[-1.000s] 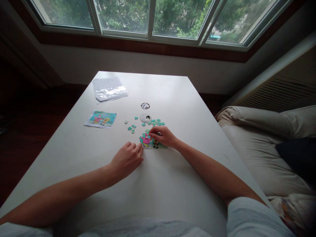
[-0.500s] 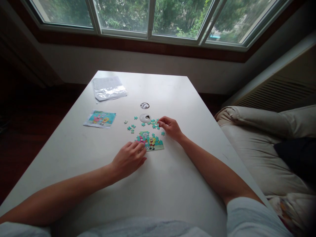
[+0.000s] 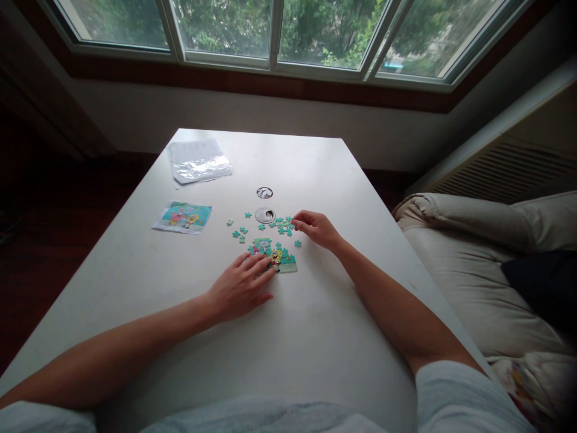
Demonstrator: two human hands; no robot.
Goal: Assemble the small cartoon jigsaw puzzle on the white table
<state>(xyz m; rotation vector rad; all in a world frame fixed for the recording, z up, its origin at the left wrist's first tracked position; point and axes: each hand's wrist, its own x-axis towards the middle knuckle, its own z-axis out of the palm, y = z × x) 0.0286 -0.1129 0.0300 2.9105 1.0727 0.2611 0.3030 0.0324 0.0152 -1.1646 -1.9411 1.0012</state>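
Note:
A small, partly assembled cartoon jigsaw (image 3: 279, 258) lies in the middle of the white table (image 3: 293, 337). My left hand (image 3: 241, 285) lies flat with fingers stretched out, its fingertips resting on the jigsaw's left part. Several loose teal pieces (image 3: 282, 227) are scattered just beyond the jigsaw. My right hand (image 3: 315, 227) is curled at the right edge of that scatter, fingertips pinched together on or at a piece; I cannot make out what is between them.
A printed reference picture (image 3: 183, 216) lies to the left. A clear plastic bag (image 3: 198, 161) sits at the far left corner. A round cable hole (image 3: 264, 192) and its loose cap (image 3: 265, 214) are mid-table. A cushioned sofa (image 3: 487, 270) borders the right side.
My right hand left the jigsaw and moved up and right to the loose pieces. My left hand slid forward and flattened onto the jigsaw's left part.

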